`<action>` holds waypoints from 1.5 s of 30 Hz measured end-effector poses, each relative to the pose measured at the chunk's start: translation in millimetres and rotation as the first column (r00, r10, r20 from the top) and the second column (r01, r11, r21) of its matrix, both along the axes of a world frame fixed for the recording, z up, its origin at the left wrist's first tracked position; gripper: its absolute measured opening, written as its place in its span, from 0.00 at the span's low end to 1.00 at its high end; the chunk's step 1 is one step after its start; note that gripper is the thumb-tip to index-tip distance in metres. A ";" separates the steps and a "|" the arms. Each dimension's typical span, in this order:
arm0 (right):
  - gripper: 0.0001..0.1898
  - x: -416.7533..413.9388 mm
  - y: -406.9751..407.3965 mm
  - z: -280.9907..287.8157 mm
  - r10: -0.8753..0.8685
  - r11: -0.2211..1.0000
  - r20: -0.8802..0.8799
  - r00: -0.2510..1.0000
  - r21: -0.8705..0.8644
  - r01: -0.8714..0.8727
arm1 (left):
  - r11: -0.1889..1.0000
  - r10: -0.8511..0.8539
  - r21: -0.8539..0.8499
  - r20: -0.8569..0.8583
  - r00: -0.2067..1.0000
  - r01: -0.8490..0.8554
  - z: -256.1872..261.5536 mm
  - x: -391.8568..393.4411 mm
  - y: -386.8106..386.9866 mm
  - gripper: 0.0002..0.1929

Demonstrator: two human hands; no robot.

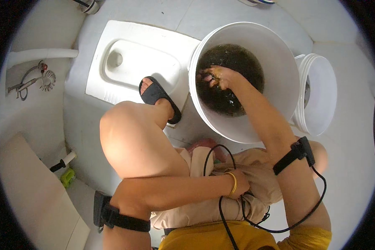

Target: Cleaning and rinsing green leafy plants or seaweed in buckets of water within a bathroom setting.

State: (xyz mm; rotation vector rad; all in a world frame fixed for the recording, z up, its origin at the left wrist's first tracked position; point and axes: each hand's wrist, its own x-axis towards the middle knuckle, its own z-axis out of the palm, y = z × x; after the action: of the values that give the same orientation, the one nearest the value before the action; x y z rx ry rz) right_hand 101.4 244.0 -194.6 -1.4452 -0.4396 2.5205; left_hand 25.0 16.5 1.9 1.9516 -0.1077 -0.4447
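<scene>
My right hand (222, 76) reaches into a large white plastic bucket (276, 78). Dark, murky water (234, 56) lies at its bottom, and my wet fingers dip partly below the surface. Whether they hold anything is hidden. Across my lap, my left hand (242, 184) rests against beige shorts (264, 168), with a gold bangle (234, 183) at the wrist. Its fingers are turned out of sight, close to a black cable (220, 206). Black straps (287, 161) with small devices circle both arms.
A white squat toilet (156, 34) is set in the floor left of the bucket, my foot in a black slide sandal (157, 93) over its edge. A smaller white bucket (323, 93) stands at the right. A hand sprayer (28, 83) with a coiled hose hangs on the left wall.
</scene>
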 end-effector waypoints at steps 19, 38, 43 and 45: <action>0.31 51.6 21.7 -11.0 -0.430 0.530 0.807 0.404 0.588 -0.611 | 0.997 -0.056 0.040 -0.066 0.996 0.059 0.4 1.5 -2.0 0.12; 0.28 -82.7 -49.9 -4.6 0.119 0.937 0.633 0.765 0.183 -0.298 | 1.000 0.017 -0.009 -0.033 0.999 -0.017 -3.1 -4.4 -1.5 0.10; 0.27 -65.2 -70.0 -13.2 -0.018 0.590 0.843 0.537 0.442 -0.676 | 1.000 -0.010 0.019 -0.007 1.000 0.010 1.3 -1.2 0.5 0.11; 0.28 -64.9 -62.7 17.1 0.053 0.627 0.836 0.547 0.398 -0.669 | 1.000 -0.013 0.023 -0.004 1.000 0.013 1.8 -5.7 1.1 0.11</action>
State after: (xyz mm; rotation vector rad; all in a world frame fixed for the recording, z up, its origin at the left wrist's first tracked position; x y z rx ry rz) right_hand 36.6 181.3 -177.5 -2.1209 -1.8338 1.3927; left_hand 19.2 17.6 3.7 1.9737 -0.1140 -0.4600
